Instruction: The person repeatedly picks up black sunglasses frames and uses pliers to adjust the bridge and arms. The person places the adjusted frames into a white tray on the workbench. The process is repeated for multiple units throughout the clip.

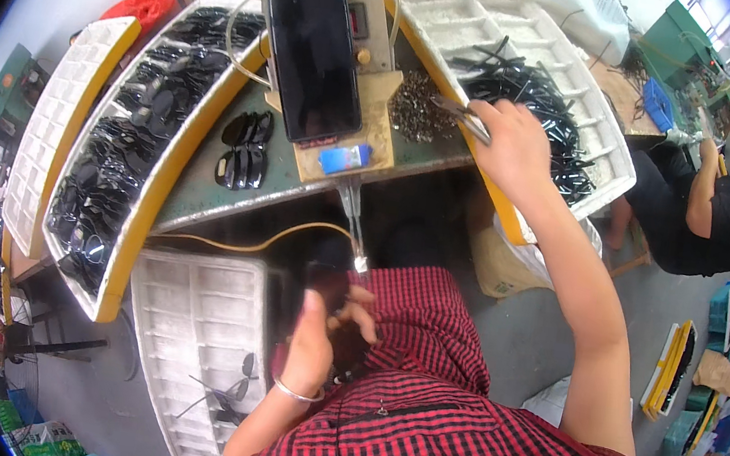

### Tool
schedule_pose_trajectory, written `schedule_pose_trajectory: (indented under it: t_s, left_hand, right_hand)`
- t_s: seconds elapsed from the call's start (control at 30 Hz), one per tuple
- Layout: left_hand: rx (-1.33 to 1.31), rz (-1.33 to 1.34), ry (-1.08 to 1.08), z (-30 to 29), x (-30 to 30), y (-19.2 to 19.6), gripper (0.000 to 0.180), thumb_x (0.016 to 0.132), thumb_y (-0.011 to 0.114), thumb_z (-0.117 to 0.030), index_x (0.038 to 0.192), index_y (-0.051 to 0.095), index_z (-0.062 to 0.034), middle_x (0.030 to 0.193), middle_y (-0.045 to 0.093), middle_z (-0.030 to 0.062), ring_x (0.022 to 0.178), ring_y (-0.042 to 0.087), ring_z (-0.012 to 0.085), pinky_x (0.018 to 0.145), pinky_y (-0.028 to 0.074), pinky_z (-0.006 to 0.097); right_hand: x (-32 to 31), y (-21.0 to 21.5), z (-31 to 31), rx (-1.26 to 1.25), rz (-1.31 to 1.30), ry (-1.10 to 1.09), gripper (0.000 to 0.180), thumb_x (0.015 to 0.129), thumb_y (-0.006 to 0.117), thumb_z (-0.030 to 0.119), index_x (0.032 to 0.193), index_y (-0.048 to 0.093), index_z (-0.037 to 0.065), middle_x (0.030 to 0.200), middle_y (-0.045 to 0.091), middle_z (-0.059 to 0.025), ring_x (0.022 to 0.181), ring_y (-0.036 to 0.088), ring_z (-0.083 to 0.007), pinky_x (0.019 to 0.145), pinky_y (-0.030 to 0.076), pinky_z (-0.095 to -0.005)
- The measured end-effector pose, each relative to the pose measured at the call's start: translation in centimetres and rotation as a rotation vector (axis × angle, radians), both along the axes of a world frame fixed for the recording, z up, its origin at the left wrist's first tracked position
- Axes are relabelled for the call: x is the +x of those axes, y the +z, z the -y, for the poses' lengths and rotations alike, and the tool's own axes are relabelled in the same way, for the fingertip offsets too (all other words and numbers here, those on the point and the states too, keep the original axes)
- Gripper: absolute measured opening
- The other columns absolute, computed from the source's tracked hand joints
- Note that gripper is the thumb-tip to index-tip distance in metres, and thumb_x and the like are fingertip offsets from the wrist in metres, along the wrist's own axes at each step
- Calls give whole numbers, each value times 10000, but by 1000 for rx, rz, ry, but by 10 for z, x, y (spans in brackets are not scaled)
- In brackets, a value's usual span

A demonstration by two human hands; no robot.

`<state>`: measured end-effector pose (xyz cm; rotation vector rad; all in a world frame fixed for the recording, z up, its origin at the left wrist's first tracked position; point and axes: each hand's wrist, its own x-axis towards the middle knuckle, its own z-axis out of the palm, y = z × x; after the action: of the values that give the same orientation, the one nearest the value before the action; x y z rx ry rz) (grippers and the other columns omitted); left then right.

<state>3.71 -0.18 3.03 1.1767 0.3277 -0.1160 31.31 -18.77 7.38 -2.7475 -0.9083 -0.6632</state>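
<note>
My right hand [513, 148] is closed around metal pliers [469, 120]. Their jaws reach the edge of a heap of tiny brownish metal parts [418, 107] on the bench. Down at my lap, my left hand [324, 337] grips a dark lens-like piece [327, 284], smeared by motion, so its exact shape is unclear. Right of the heap, a white foam tray [608, 144] with a yellow side carries a pile of black glasses temples [568, 134]. Stacked sunglasses fronts [245, 151] lie on the bench to the left.
A black phone [317, 63] leans on a small machine [377, 20] at the bench's middle, with a blue box [343, 159] below. Another foam tray [177, 137] at left is full of dark sunglasses fronts. A lower white tray [189, 325] holds glasses. A co-worker [706, 197] sits far right.
</note>
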Motion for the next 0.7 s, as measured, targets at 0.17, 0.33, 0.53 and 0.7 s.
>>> schedule_pose_trajectory:
  t_s: [0.17, 0.33, 0.53, 0.7]
  left_hand:
    - [520, 51, 500, -71, 24, -3, 641, 996, 335, -577, 1131, 562, 7, 708, 550, 58, 718, 545, 149, 731, 436, 254]
    - [1487, -196, 505, -165, 119, 10, 519, 931, 529, -506, 1091, 582, -15, 918, 692, 223, 890, 677, 380, 760, 517, 448]
    - [1740, -663, 221, -205, 179, 1, 764, 843, 465, -746, 1055, 648, -36, 936, 715, 179, 889, 706, 320, 767, 553, 401]
    - [1815, -700, 41, -175, 191, 25, 874, 738, 551, -804, 1170, 630, -48, 1137, 682, 148, 1053, 668, 268, 843, 539, 391]
  right_hand:
    - [3, -2, -16, 167, 68, 46, 379, 693, 707, 85, 1068, 649, 86, 943, 622, -121, 914, 584, -327, 832, 471, -425]
    - [-86, 4, 4, 351, -233, 174, 440, 702, 736, 91, 1128, 631, 61, 965, 614, -126, 938, 579, -325, 858, 464, -407]
    - [-156, -21, 34, 467, -581, 225, 423, 682, 750, 89, 1089, 646, 41, 986, 638, -133, 913, 606, -308, 834, 481, -402]
    - [-179, -66, 73, 636, -756, 66, 448, 691, 761, 89, 1107, 628, -5, 954, 635, -142, 887, 620, -282, 807, 489, -356]
